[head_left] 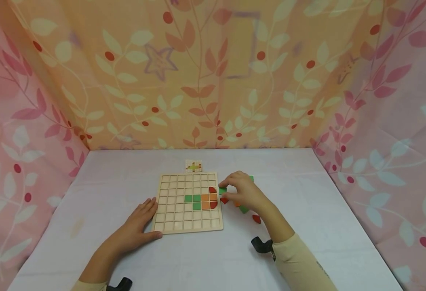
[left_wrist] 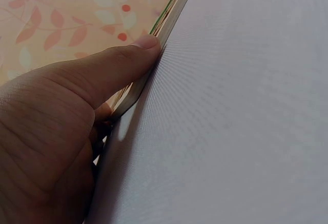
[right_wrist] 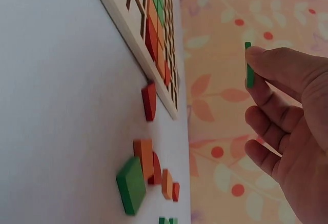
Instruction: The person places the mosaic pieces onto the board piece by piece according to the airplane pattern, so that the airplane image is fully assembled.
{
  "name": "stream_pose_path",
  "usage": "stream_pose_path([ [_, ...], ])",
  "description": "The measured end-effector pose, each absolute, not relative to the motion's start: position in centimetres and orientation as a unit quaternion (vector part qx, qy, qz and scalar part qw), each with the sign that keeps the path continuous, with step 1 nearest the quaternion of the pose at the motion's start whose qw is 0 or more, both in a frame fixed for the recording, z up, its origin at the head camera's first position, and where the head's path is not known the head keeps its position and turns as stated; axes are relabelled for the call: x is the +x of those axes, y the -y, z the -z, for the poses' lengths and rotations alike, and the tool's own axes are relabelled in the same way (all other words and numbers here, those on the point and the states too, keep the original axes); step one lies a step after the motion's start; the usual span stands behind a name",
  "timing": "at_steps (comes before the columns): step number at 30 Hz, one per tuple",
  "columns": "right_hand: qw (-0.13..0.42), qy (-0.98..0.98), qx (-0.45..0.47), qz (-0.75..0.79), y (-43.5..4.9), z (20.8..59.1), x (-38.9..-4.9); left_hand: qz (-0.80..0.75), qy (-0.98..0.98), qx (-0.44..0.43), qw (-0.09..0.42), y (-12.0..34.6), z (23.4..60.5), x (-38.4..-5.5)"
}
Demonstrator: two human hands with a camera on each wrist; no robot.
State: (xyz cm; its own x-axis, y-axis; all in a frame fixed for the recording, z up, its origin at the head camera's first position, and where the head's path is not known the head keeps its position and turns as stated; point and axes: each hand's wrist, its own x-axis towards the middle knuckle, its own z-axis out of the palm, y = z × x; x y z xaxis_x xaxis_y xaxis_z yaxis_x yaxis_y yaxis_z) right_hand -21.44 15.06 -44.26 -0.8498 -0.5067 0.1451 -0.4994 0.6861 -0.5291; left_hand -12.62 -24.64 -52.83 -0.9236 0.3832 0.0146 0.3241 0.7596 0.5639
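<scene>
A wooden grid board (head_left: 173,226) lies on the white table, with green square tiles (head_left: 196,198), orange square tiles (head_left: 205,197) and two red rounded tiles (head_left: 214,205) set in cells on its right side. My left hand (head_left: 134,226) rests at the board's lower left, fingers along the left edge and thumb against the near edge. In the left wrist view the thumb (left_wrist: 118,65) presses on the board's rim. Between thumb and fingertips my right hand (head_left: 247,192) pinches a green square tile (right_wrist: 249,65), held above the table just right of the board.
Loose tiles lie right of the board: a green tile (right_wrist: 131,185), an orange tile (right_wrist: 144,158), a red tile (head_left: 256,218) and several more, partly under the right hand. A small pattern card (head_left: 193,166) sits behind the board. Patterned curtains (head_left: 216,81) enclose the table's back and sides.
</scene>
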Motion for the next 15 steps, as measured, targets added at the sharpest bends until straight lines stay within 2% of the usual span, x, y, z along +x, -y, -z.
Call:
stream_pose_path([
  [7, -0.002, -0.905, -0.32, 0.279, -12.7, 44.8, -21.3, -0.288, -0.937, 0.189, 0.054, 24.6, 52.9, -12.7],
  [15, 0.018, -0.895, -0.347, 0.279, -9.8, 45.6, -21.0, -0.29, -0.936, 0.192, 0.054, 24.6, 52.9, -12.8],
])
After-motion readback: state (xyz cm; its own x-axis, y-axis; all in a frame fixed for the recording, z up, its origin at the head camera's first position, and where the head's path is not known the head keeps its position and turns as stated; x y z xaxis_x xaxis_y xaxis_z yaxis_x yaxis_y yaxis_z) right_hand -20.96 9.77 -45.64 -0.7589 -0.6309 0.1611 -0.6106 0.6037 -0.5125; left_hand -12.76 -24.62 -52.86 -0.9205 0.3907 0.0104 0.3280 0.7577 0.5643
